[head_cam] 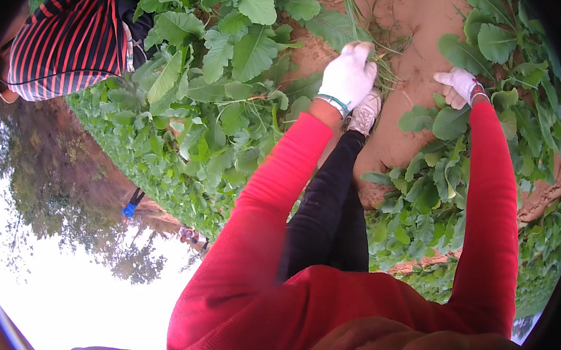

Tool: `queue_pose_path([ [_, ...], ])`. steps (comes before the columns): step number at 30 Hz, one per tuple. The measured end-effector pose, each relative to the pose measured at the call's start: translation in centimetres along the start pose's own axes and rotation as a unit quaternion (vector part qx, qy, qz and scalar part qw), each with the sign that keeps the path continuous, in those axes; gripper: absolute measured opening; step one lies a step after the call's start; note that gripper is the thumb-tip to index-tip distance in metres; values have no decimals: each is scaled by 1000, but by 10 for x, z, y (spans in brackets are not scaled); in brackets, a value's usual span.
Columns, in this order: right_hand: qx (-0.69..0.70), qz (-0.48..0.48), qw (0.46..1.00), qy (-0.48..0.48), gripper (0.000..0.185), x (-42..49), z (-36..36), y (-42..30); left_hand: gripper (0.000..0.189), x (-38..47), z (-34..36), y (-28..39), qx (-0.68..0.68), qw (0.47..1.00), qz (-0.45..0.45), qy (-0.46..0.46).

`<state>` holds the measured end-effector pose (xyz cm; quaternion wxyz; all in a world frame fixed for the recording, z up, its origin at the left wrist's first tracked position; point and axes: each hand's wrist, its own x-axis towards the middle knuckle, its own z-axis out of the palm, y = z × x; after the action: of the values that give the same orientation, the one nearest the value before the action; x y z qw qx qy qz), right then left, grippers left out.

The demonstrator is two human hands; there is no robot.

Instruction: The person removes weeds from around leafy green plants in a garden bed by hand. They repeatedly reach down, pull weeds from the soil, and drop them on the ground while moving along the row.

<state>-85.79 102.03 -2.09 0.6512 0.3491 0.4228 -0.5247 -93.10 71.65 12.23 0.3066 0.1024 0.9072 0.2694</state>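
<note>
My left hand (349,75), in a white glove, is curled around long green grass blades (351,9) above the soil, just beyond a pale laced shoe (365,113). More thin grass (390,65) lies beside its fingers. To the right, my right hand (457,85), gloved in white too, hovers at the edge of broad-leaved plants (452,121). Its thumb side points left and the other fingers are bent loosely apart; nothing shows in it.
A strip of bare brown soil (416,29) runs between dense leafy crop rows (227,115). At the upper left a person in a red-and-black striped top (66,48) bends over the plants. Farther off are a person in blue (129,210), another person (193,237) and trees (51,176).
</note>
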Motion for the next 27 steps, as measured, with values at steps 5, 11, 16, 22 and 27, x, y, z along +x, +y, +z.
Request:
queue_pose_path([
  [5, 33, 8, 999, 12, 42, 6, 0, 2, 30, 30, -33, -81, 124, 988, -55, 70],
  [11, 17, -4, 999, 51, 39, 7, 1, 6, 39, 22, -85, -145, -232, 934, -150, 228],
  [16, 9, -6, 1000, 6, 40, 4, -1, 4, 38, 18, -105, -158, -182, 947, -153, 215],
  [22, 4, -8, 1000, 23, 43, 4, 1, 2, 33, 17, -105, -153, 116, 980, -137, 81],
  [27, 11, -4, 1000, 4, 45, 5, 0, 2, 30, 20, -104, -153, 291, 952, -97, 14],
])
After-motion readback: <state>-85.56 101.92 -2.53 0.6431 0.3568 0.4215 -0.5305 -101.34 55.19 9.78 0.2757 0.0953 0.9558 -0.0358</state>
